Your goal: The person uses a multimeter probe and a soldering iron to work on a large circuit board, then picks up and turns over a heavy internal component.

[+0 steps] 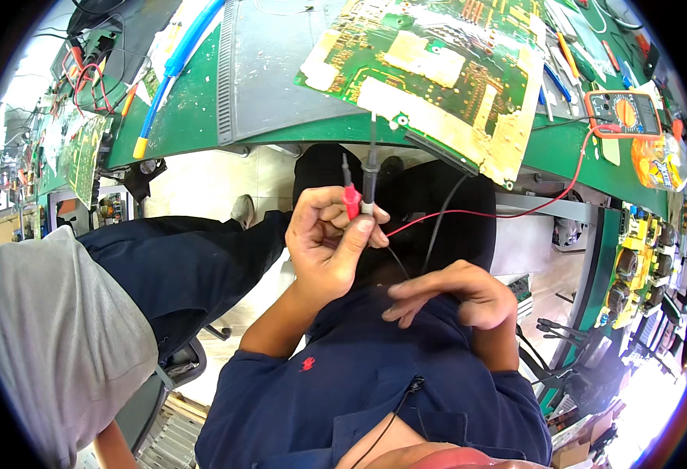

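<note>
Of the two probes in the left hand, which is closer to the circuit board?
The black probe, right of the red probe; its tip extends farther up, toward the board.

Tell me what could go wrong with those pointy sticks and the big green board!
The left hand holds the red probe and black probe close together, so their tips might touch or poke a finger. The red lead crosses the lap to the meter; a snag could tug it. The board sticks out past the table edge, so a bump might knock it.
</note>
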Tool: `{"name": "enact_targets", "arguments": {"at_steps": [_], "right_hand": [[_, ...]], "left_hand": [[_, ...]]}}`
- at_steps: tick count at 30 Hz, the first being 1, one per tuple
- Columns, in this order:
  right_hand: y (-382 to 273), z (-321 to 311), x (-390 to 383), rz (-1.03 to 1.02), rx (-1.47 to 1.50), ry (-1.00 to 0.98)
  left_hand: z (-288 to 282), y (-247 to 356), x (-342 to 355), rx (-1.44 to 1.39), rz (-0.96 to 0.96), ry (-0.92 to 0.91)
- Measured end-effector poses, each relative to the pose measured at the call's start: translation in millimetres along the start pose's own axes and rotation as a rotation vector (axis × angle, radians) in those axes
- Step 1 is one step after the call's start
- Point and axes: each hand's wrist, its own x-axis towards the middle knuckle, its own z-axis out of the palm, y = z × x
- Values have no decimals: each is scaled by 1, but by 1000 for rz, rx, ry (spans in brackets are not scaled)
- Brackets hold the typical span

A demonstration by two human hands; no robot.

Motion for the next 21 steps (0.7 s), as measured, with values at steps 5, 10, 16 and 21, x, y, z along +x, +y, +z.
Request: {"name": "enact_targets", "arguments": {"at_steps": [5,10,16,21], "right_hand": [[-8,9,16,-532,-800,572],[-8,3,26,-550,-1128,587],[-5,-5,24,-664,-1183,694],[0,-25,12,-870,-1066,952]], "left_hand": [[21,16,-3,48,-161,-119],[36,14,0,42,-271,-264],[36,16,6,35,-311,-340],[27,25,19,161,-57,-163]]}}
